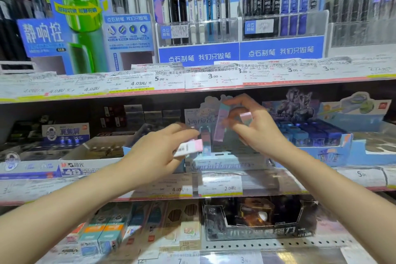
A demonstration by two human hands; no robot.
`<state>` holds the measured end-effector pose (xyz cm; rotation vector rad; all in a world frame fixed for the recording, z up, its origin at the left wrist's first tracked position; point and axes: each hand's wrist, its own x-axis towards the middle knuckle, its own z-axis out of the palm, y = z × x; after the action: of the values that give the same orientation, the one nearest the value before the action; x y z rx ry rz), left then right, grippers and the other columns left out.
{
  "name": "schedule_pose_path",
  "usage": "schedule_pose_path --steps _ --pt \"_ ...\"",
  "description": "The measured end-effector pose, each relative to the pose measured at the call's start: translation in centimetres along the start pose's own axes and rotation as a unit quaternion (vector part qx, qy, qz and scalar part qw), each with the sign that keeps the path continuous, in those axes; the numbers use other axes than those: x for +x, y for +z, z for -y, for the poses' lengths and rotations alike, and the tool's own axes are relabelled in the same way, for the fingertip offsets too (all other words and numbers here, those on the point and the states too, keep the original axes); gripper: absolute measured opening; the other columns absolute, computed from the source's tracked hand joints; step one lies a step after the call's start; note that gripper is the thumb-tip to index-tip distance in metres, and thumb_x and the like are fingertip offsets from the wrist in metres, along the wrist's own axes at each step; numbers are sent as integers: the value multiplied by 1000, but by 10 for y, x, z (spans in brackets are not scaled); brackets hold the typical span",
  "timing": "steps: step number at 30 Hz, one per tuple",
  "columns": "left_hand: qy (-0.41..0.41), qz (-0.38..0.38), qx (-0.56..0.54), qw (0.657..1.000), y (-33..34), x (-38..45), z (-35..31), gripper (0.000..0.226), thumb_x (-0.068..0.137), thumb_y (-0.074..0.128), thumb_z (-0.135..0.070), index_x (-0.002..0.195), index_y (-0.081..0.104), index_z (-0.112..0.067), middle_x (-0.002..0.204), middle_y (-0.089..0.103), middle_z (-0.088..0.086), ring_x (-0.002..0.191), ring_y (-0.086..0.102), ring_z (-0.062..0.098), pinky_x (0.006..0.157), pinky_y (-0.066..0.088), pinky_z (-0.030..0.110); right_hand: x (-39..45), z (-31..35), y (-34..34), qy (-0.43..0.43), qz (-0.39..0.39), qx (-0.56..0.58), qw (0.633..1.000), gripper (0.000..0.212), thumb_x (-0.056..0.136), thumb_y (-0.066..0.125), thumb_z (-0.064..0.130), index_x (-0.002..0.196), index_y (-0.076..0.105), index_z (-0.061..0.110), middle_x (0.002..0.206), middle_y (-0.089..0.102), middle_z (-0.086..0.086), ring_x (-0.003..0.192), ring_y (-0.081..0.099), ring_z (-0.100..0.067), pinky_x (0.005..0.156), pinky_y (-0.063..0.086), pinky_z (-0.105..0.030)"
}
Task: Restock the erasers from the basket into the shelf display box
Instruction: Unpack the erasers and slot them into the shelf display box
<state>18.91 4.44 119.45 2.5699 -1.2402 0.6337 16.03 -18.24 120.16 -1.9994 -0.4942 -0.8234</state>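
Note:
The pale blue display box (225, 163) with a cartoon header card sits on the middle shelf, straight ahead. My left hand (158, 152) pinches a pink and white eraser (189, 147) with a barcode, just left of the box opening. My right hand (255, 126) is raised over the box and grips a long pink eraser (220, 124) upright between thumb and fingers, with a second small pink eraser (246, 117) held in the same hand. Inside the box another eraser (206, 137) stands upright. The basket is out of view.
A dark blue box of erasers (310, 133) stands to the right of the display box, and a white cardboard box (96, 152) to its left. Pens fill the racks on the shelf above (199, 28). Price labels line the shelf edges (220, 186). More boxed goods sit on the shelf below (257, 221).

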Motion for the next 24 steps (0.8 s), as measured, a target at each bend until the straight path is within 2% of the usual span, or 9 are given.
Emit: schedule_pose_path --steps 2,5,8,10,12,13,15,19,24 --pt "-12 43 24 999 -1 1 -1 63 78 43 -20 138 36 -35 134 49 -4 111 56 22 88 49 40 9 -8 -1 15 -15 -11 1000 28 84 62 2 101 52 22 82 59 1 49 53 11 47 36 -3" --pt "-3 71 22 997 1 3 -2 61 85 50 -13 140 34 -34 127 54 -2 96 55 17 85 45 32 19 -19 1 33 -16 -36 999 27 84 62 4 97 50 24 85 57 -2 47 52 12 45 35 -3" --pt "8 61 18 998 1 5 4 59 85 52 -12 138 38 -34 131 55 -6 109 55 18 90 45 31 22 -28 9 20 16 -60 998 31 84 63 5 92 48 30 86 57 4 64 55 6 60 36 0" --pt "12 53 10 998 1 6 8 55 85 53 -14 135 43 -35 132 57 -8 114 56 16 92 45 32 21 -33 14 23 36 -67 997 32 83 64 8 91 48 34 85 54 17 76 54 5 69 37 -3" --pt "23 51 -11 998 0 7 10 45 86 53 -15 120 50 -43 117 65 -14 97 62 11 78 46 31 20 -38 18 30 45 -66 996 29 84 64 8 95 50 30 82 53 19 79 54 2 74 36 -3" --pt "34 55 -19 998 -1 8 11 38 86 53 -15 106 51 -47 97 67 -20 80 60 4 68 43 30 19 -40 19 34 46 -64 996 28 84 63 7 96 51 30 83 55 15 81 55 -3 78 38 -6" --pt "44 57 -24 997 -3 9 12 34 86 53 -14 85 45 -47 67 56 -28 60 50 -3 55 34 24 18 -43 19 44 48 -65 996 27 85 62 9 100 52 28 92 59 3 89 57 -14 87 42 -20" --pt "48 54 -40 997 -5 10 10 41 86 51 -12 63 38 -43 65 52 -26 55 46 0 52 30 22 17 -44 18 81 57 -52 994 27 85 63 14 99 52 33 111 62 -6 100 57 -17 97 42 -31" --pt "30 57 -48 997 -5 12 10 33 88 51 -15 68 43 -39 60 52 -21 55 47 2 53 33 22 16 -44 18 80 65 -72 992 21 84 63 11 96 57 27 111 61 -3 104 57 -19 94 41 -25"
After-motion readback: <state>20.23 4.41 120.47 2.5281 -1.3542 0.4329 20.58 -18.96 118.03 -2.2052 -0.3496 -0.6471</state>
